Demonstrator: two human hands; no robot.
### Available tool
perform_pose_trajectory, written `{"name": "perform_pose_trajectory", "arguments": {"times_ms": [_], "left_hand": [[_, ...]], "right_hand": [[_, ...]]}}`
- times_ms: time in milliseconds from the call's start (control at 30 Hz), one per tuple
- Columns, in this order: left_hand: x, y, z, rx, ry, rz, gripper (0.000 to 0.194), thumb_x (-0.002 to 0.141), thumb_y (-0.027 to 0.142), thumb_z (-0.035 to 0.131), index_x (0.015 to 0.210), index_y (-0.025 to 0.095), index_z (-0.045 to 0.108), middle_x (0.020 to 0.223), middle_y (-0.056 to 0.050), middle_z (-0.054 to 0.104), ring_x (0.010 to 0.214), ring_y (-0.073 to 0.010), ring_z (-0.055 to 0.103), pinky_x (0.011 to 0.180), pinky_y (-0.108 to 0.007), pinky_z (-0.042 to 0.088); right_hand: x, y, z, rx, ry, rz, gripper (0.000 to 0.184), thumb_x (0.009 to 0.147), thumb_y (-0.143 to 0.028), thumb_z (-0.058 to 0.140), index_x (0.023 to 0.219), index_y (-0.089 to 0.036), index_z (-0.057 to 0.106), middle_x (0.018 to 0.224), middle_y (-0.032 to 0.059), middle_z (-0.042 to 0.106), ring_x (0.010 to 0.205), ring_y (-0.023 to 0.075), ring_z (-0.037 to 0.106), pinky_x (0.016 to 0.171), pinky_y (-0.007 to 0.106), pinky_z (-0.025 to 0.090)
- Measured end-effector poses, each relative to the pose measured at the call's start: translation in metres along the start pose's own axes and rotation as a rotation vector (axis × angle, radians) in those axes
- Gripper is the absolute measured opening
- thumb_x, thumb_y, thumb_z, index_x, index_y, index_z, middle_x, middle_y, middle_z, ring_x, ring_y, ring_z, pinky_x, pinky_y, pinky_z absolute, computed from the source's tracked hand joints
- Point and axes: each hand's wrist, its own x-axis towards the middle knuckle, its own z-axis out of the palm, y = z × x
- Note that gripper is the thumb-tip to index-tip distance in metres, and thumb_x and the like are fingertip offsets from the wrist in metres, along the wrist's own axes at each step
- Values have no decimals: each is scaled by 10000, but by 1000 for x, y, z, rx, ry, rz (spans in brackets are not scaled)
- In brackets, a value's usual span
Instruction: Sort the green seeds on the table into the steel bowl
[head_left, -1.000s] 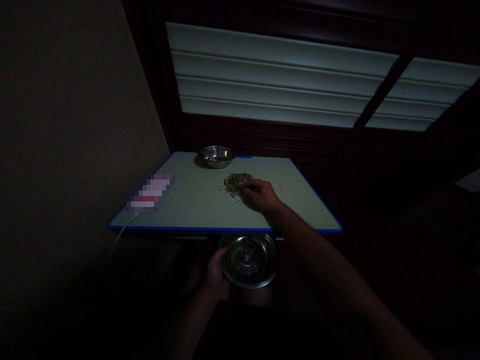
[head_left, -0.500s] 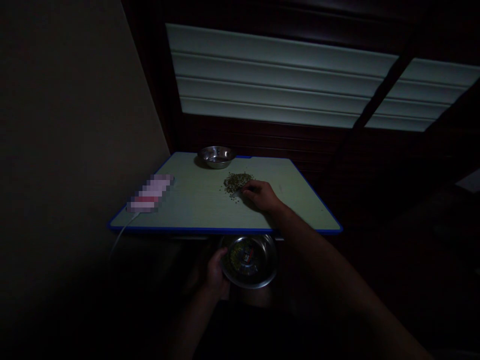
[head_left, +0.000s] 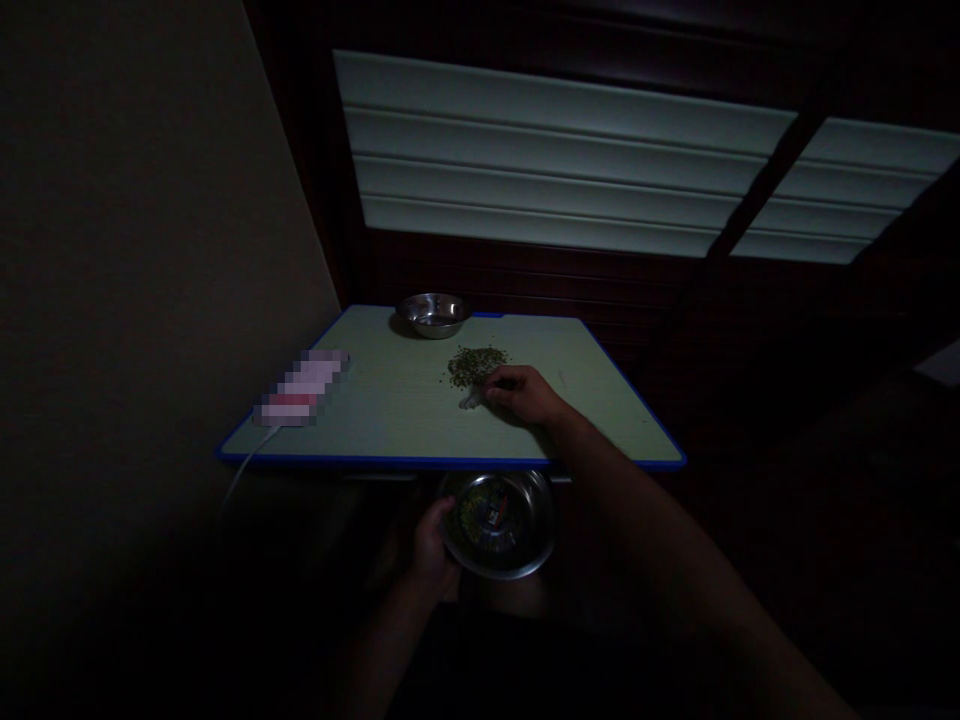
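Observation:
My left hand [head_left: 435, 545] grips the left rim of a shiny metal bowl [head_left: 536, 555] below the table's front edge. Inside that bowl are some small greenish bits and a patch of red and white. On the table, a loose heap of small green-brown beans or seeds [head_left: 474, 362] lies spread out. My right hand [head_left: 525, 393] is closed at the heap's near right side, fingers pinched on a small pale spoon-like tool [head_left: 470, 401]. Its head rests at or just above the tabletop, at the near edge of the heap. Dim light hides its exact shape.
A second metal bowl [head_left: 433, 318] stands at the back of the pale, blue-edged table [head_left: 375, 415]. At the left lies a blurred-out phone-like thing [head_left: 300, 388] with a white cable [head_left: 244, 468] running off the edge. A wall rises on the left, and slatted panels stand behind.
The pale tool's head has shifted slightly toward me and left, and the stray beans near it no longer show. My left hand and the bowl stay almost still.

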Motion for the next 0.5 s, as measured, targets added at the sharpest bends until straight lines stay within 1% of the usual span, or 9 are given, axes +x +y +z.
{"name": "perform_pose_trajectory", "arguments": {"times_ms": [100,233,367,433,500], "left_hand": [[-1,1,1,-2,-8,8,110,673,188,642,762,180,706,619,-47,715,719,-273,715,710,-384,566],[-4,2,3,-4,5,2,68,694,176,626,685,160,692,588,-60,703,666,-256,709,687,-363,570],[-3,2,3,3,-16,-8,74,700,185,631,698,160,700,601,-62,713,713,-277,724,709,-384,581],[-2,1,1,2,-24,0,68,693,192,645,706,157,702,630,-70,727,721,-278,724,710,-383,581],[0,0,-1,-1,-40,16,84,688,196,654,724,146,710,669,-84,743,734,-280,723,711,-382,577]], "right_hand": [[-1,-1,-2,16,-20,-3,162,670,-315,714,720,-163,688,745,42,704,717,154,607,717,294,479],[-3,-2,-3,22,-26,-4,157,662,-311,713,711,-164,684,734,44,696,690,154,598,699,297,471],[-3,-2,-1,4,-17,27,152,650,-301,700,704,-160,684,691,32,682,664,150,587,680,294,460],[-2,-3,-1,5,43,43,157,647,-305,685,701,-157,685,687,31,681,666,151,587,676,293,460],[0,-2,-4,14,171,52,167,646,-315,674,706,-160,685,700,30,685,682,154,592,688,295,467]]}}
